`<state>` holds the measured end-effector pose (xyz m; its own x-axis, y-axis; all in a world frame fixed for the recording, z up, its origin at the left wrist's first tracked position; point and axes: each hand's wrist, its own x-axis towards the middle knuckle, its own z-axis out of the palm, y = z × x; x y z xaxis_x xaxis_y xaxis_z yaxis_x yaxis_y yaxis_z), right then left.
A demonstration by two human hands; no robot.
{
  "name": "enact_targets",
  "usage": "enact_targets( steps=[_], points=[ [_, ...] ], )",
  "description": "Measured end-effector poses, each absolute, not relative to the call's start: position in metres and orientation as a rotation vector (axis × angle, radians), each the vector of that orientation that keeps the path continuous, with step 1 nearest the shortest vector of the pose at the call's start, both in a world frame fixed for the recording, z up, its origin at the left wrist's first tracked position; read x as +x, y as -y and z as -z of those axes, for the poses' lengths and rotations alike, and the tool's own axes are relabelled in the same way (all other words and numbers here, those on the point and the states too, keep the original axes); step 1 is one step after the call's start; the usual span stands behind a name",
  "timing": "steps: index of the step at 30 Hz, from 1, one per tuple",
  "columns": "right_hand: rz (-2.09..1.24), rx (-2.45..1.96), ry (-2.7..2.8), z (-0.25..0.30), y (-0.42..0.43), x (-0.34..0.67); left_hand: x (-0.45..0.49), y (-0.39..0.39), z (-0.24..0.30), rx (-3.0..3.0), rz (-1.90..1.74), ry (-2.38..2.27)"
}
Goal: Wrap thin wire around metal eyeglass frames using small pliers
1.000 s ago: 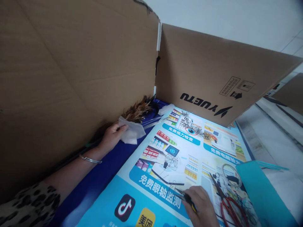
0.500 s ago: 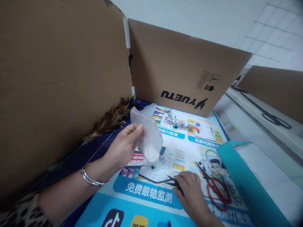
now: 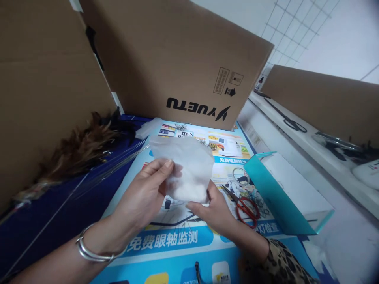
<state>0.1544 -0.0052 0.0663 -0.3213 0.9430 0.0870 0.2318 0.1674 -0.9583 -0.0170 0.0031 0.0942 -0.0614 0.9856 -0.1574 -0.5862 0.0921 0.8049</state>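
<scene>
A translucent white plastic bag (image 3: 189, 173) is held up over the printed sheet, with something white bunched in its bottom. My left hand (image 3: 148, 189), wearing a silver bangle, pinches the bag's left side between thumb and fingers. At the lower right corner, my right hand (image 3: 214, 209) is closed on the bag; its fingers are partly hidden behind it. Just right of that hand lie red-handled scissors (image 3: 248, 212) with dark blades. A few thin wires or strands (image 3: 182, 225) show on the sheet below the bag.
Cardboard panels (image 3: 177, 59) stand behind and to the left. Brown feathers (image 3: 79, 154) lie at left on blue cloth. A teal box (image 3: 275, 197) sits at right, near a ring (image 3: 240, 176). More scissors (image 3: 293, 123) rest on a white ledge. Small metal pieces (image 3: 181, 127) lie at the back.
My right hand has left the table and moved up to the bag's lower corner. The dark pointed tool it held is no longer visible. The view has shifted right.
</scene>
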Motion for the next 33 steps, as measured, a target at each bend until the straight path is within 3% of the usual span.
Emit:
enact_targets(
  steps=[7,17,25,33],
  points=[
    [-1.652,-1.001,1.301,-0.056,-0.002,0.152,-0.025,-0.012,-0.087,0.723,-1.293,-0.901],
    [-1.681,-0.917,1.185,-0.043,-0.011,0.163,-0.032,-0.02,-0.075,1.321,-0.824,-0.907],
    [-1.84,-0.831,1.132,-0.053,-0.012,0.165,-0.036,-0.022,-0.073,1.372,-0.807,-1.035],
    [-1.796,-0.829,1.154,-0.053,-0.016,0.168,-0.041,-0.027,-0.065,1.313,-0.742,-1.026]
  ],
)
